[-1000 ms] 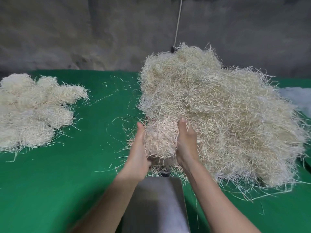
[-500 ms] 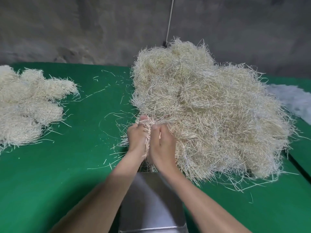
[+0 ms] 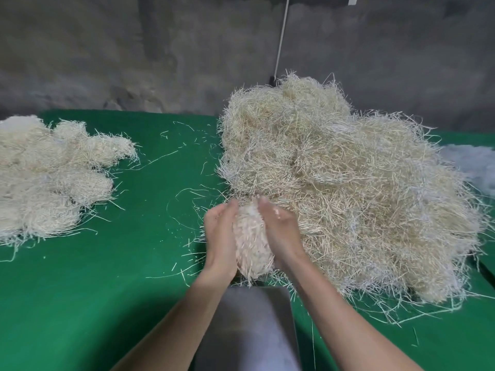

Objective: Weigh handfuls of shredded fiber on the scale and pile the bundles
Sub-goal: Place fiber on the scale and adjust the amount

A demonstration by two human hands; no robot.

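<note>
A small workshop for hand processing is suggested, not a home. A bare, rough grey wall (image 3: 134,49) is seen behind a wide work table (image 3: 80,303) covered in green cloth. A large loose heap of shredded fiber (image 3: 348,196) is piled on it, sorted bundles (image 3: 40,178) are laid out at the left, and a steel scale pan (image 3: 254,330) is set at the near edge. A white cord (image 3: 281,36) is run down the wall.

Rough grey concrete wall (image 3: 134,57) with a thin white cord (image 3: 281,36), behind a green-covered table (image 3: 80,290).
</note>
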